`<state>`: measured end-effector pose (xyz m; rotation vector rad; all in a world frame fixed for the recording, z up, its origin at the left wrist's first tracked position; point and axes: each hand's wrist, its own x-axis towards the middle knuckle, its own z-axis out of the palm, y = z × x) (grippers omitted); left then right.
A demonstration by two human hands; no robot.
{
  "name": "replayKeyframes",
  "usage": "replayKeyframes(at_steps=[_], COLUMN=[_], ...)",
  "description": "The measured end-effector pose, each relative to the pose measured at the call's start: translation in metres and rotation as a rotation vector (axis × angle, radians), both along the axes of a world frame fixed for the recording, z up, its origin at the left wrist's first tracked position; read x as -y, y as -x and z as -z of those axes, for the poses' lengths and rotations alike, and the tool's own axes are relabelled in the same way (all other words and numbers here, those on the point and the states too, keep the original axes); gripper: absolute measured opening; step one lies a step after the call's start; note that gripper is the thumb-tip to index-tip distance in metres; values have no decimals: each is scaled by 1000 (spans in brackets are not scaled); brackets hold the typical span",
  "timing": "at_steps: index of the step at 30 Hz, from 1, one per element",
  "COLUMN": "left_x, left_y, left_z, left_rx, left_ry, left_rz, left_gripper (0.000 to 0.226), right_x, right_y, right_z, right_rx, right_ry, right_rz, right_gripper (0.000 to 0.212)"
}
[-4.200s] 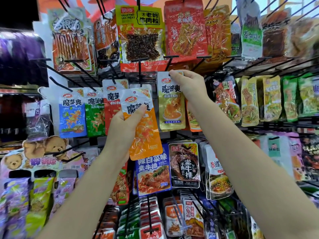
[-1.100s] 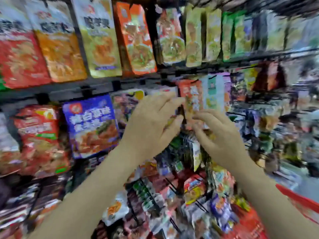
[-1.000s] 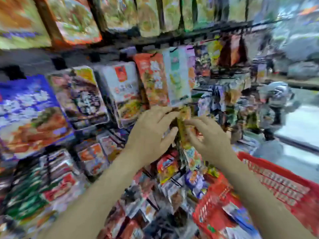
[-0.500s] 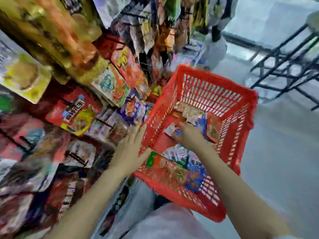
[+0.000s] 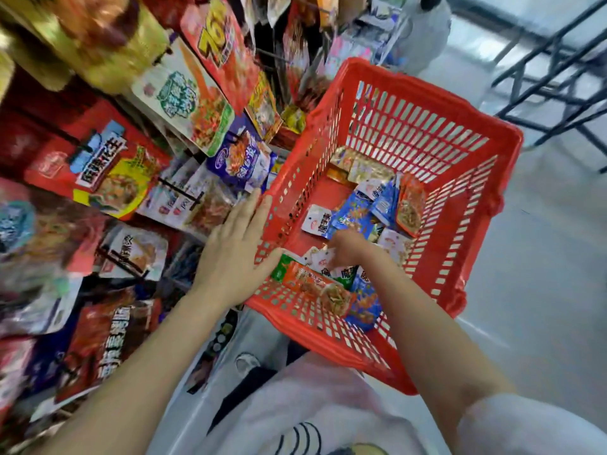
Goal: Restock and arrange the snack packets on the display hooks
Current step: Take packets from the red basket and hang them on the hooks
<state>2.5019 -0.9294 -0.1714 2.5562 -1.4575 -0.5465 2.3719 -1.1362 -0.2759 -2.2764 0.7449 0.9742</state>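
Right hand (image 5: pixel 348 249) grip (fingertips buried among packets (image 5: pixel 356 211)) unclear.

Left hand (image 5: pixel 235 254) spread flat, fingers straight and close together, thumb out to the right, forearm running down to the lower left. Right hand (image 5: pixel 349 249) reaching down from the lower right, fingers curled under and hidden, grip not discernible, forearm bare up to a white sleeve (image 5: pixel 532 425).

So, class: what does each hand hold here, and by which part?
Left hand rests open against the red plastic basket wall. Right hand is among packets; grip unclear.
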Motion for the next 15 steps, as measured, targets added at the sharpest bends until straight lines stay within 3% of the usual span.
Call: replayKeyframes(at_steps=[5,9,13,15], left_x=[1,-3,-22,-34], left_y=[2,2,4,7], left_z=[-5,-8,-5,-3], left_rx=[-42,-89,-113,-120], left_ry=[-28,-19,47,69], left_rz=[-31,-30,-21,-30], left_gripper=[84,81,78,80], right_x=[-3,11,28,33], right_y=[1,-8,-11,-13], right_z=[-15,-52,-95,-115], right_rx=[102,300,505,506], right_ry=[-76,-112,-116,-171], right_rz=[52,239,388,351], right_gripper=[59,53,33,17])
